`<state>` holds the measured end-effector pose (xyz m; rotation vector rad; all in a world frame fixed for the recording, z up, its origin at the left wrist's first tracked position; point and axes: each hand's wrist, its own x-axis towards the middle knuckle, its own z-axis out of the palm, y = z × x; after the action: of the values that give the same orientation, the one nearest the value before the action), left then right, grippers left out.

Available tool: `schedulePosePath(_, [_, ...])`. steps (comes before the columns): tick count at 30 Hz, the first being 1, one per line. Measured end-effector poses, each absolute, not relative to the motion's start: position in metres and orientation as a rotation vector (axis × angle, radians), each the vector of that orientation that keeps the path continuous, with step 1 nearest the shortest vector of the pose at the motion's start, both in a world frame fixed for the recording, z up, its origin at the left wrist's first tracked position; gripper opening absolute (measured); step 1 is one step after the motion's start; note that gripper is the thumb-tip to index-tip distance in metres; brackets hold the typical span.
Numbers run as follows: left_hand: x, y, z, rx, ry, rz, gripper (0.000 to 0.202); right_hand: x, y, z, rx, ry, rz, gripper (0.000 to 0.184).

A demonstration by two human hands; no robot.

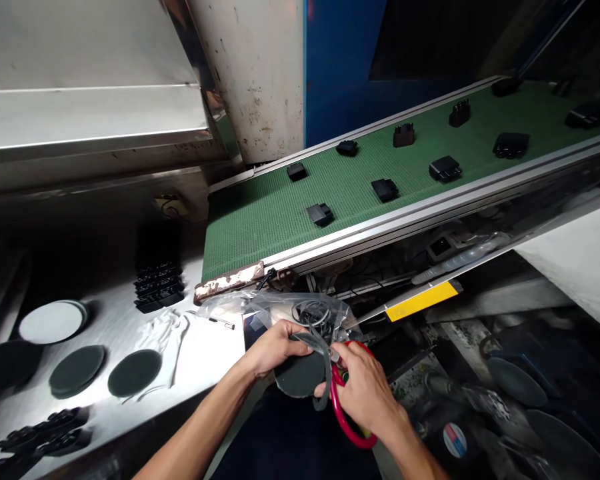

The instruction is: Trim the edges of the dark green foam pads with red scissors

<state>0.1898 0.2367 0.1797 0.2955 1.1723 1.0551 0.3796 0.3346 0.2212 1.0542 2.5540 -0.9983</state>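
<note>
Disc (300,375) | L hand (273,347) gripping it | R hand (366,395) clamped on red scissors (342,416) | plastic bag (280,308) w/ dark ring (314,312)

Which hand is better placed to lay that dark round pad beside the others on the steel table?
Likely the left hand: it grips the dark grey round pad and is nearer the matching discs on the steel table. The right hand is full with the red-handled scissors.
</note>
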Motion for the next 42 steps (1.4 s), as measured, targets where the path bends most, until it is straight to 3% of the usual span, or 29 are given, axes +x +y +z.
schedulePosePath(3, [0.189, 0.238, 0.18, 0.291, 1.155, 1.05, 0.023, 0.38, 0.335, 0.221, 1.076, 2.527, -0.976, 0.042])
schedulePosePath(10, [0.189, 0.243, 0.176, 0.316, 1.152, 1.029, 0.017, 0.378, 0.337, 0.224, 1.058, 2.547, -0.991, 0.047])
schedulePosePath(16, [0.188, 0.242, 0.178, 0.287, 1.123, 1.048, 0.029, 0.378, 0.336, 0.223, 1.109, 2.523, -0.997, 0.036])
schedulePosePath(23, [0.198, 0.238, 0.17, 0.24, 1.141, 1.128, 0.024, 0.377, 0.334, 0.222, 1.082, 2.531, -0.96, 0.046])
schedulePosePath(29, [0.193, 0.24, 0.171, 0.285, 1.109, 1.087, 0.02, 0.375, 0.336, 0.225, 1.057, 2.48, -0.936, 0.031])
schedulePosePath(31, [0.193, 0.24, 0.169, 0.32, 1.113, 1.072, 0.02, 0.376, 0.336, 0.226, 1.051, 2.484, -0.955, 0.036])
schedulePosePath(35, [0.195, 0.242, 0.164, 0.402, 1.133, 1.06, 0.018, 0.378, 0.337, 0.225, 1.006, 2.542, -0.941, 0.07])
schedulePosePath(37, [0.194, 0.244, 0.163, 0.423, 1.137, 1.057, 0.016, 0.378, 0.337, 0.225, 0.981, 2.556, -0.928, 0.073])
schedulePosePath(42, [0.185, 0.245, 0.171, 0.439, 1.144, 1.051, 0.023, 0.376, 0.337, 0.224, 1.062, 2.532, -1.003, 0.047])
